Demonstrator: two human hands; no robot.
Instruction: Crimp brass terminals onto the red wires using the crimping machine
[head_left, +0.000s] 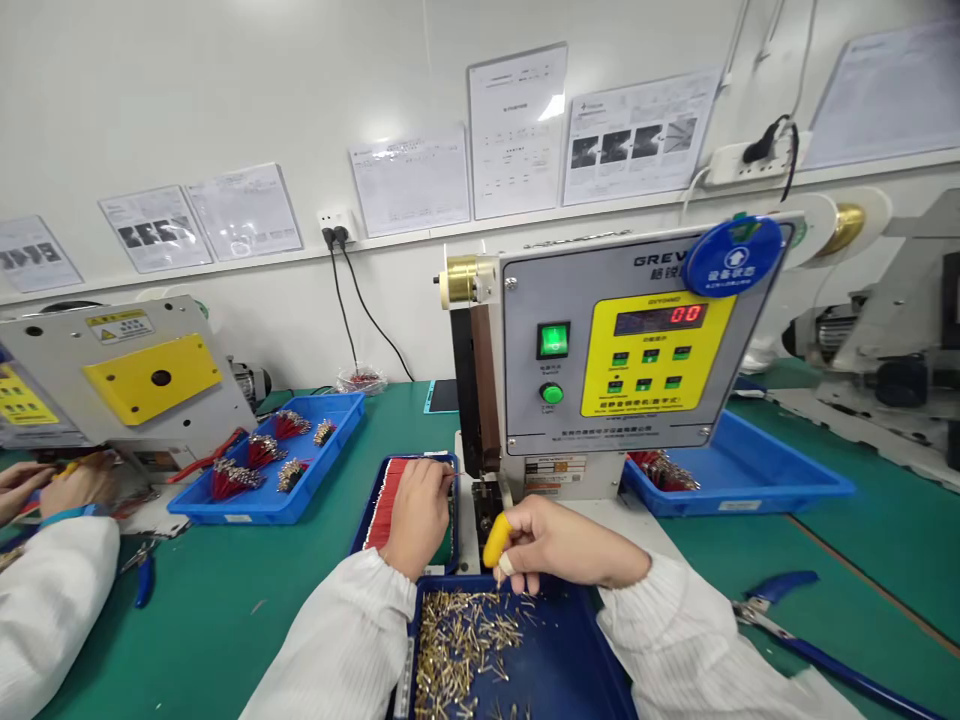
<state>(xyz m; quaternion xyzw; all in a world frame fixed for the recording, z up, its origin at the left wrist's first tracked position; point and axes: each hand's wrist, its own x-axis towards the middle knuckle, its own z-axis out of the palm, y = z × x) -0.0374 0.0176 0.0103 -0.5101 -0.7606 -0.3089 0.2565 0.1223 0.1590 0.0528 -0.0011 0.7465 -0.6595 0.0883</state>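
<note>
My left hand rests curled on a bundle of red wires lying in a dark blue tray, its fingertips near the tray's right wall. My right hand hangs above a dark blue tray of loose brass terminals. A yellow finger cot covers one of its fingers, and a small brass terminal seems pinched at the fingertips. Just behind that hand stands the crimping head of a grey terminal machine, with a yellow control panel and a lit green switch.
A co-worker's hands work at the far left beside a similar machine. A blue tray holds red wire bundles, and another stands right. Red-handled pliers, blue-handled pliers and blue-handled shears lie on the green bench mat.
</note>
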